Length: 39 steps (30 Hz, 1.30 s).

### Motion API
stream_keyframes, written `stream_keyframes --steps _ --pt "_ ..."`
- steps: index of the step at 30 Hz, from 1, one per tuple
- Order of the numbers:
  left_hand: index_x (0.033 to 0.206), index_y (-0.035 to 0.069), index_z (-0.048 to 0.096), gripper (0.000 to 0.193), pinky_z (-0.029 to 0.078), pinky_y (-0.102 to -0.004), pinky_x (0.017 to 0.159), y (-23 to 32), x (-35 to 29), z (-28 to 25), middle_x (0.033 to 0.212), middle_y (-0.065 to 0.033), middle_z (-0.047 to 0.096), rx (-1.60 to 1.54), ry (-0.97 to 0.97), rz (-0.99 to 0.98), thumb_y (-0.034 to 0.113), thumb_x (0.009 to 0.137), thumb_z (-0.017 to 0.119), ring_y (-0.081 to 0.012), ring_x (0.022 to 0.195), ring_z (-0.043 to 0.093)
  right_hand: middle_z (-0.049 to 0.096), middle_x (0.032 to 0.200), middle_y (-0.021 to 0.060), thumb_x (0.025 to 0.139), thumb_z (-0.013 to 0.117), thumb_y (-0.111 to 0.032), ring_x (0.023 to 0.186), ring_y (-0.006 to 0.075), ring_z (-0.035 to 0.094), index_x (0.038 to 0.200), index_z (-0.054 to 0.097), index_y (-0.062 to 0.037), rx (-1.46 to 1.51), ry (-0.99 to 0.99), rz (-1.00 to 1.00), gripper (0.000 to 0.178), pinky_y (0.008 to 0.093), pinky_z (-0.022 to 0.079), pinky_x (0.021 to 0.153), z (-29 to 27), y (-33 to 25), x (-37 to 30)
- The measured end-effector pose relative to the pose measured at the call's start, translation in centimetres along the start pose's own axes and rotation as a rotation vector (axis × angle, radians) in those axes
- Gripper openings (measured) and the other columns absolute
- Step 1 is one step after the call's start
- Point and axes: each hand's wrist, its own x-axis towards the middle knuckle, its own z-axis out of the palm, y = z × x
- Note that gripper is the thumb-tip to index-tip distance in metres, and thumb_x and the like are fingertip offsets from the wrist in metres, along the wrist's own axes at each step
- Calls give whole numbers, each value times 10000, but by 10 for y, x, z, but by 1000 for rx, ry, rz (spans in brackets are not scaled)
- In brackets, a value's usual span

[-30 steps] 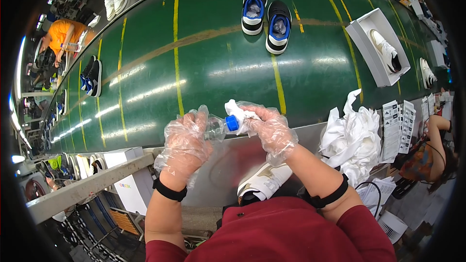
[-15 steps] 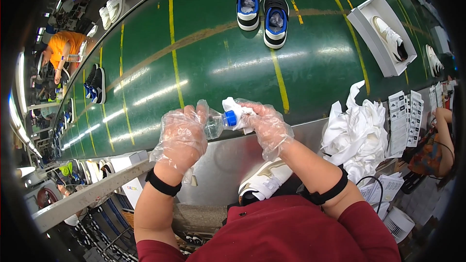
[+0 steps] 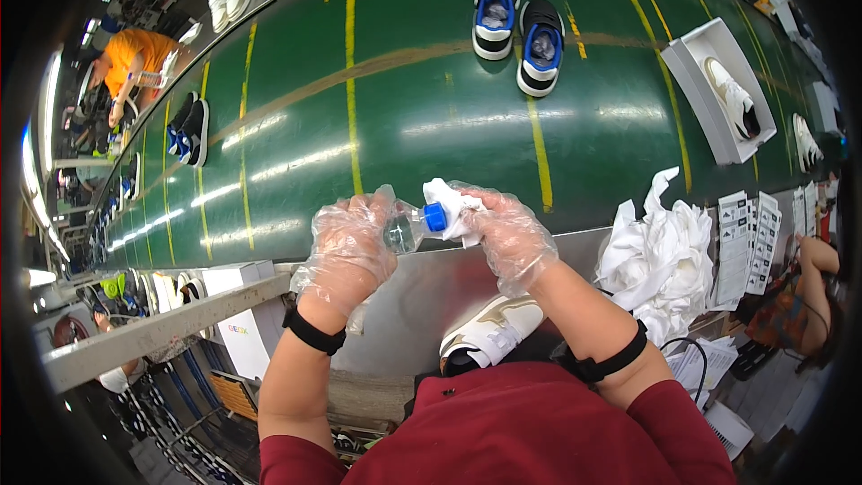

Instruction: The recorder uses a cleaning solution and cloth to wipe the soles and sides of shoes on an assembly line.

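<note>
At the near edge of the green conveyor belt (image 3: 431, 157): clear plastic bottle (image 3: 401, 234), blue cap (image 3: 435, 216) pointing right | left hand (image 3: 348, 247) (plastic-gloved) curled around the bottle | right hand (image 3: 510, 235), fingers closed, pinching a white cloth (image 3: 457, 207) at the cap | on the belt's far half: black-and-blue sneakers (image 3: 540, 72)

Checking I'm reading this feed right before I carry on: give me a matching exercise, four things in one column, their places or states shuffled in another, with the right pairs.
Things
1. left hand
2. right hand
3. open pale box
4. white-and-tan shoe

Places and states
A. lies between the forearms
B. holds white cloth beside a blue cap
C. on the green surface, one white shoe inside
D. grips the clear bottle

Pairs: 1-D, 2-B, 3-C, 4-A
</note>
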Motion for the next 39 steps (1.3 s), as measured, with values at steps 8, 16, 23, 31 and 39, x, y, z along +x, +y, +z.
stream_keyframes --steps 8,16,23,31,39 --pt "1202 100 518 757 432 -402 949 -16 -116 46 1168 -104 566 -621 385 -414 169 529 859 -260 1082 545 630 1059 87 867 581 -40 947 167 624 1215 506 44 423 -446 3 365 285 511 824 17 7 -8" --pt "1262 54 457 793 471 -359 920 -28 -279 138 1201 -73 508 -1081 924 -1057 77 590 877 -219 1089 522 581 1195 119 838 621 -37 1110 238 562 1237 492 16 263 -161 -14 423 377 453 959 -32 23 -21" --pt "1318 40 419 750 467 -352 957 -31 -259 164 1289 -105 485 -1363 1187 -1221 -158 663 727 -221 1148 508 573 1204 136 851 584 3 1124 262 564 1255 466 29 221 -39 -10 422 406 457 987 -44 21 -35" --pt "1434 60 241 981 424 -373 995 -12 -253 155 1377 -170 386 -1385 1023 -1375 -67 635 796 -281 1241 423 602 1147 119 839 610 -38 1085 233 584 1211 504 28 177 -98 -120 392 381 463 960 -48 10 -46" --pt "930 42 650 223 499 -228 656 72 -199 60 750 -50 627 -1390 -246 -620 34 723 732 -104 720 590 584 1179 146 907 526 -16 1092 251 581 1239 478 48 350 -22 -117 341 393 492 926 -96 33 -57"
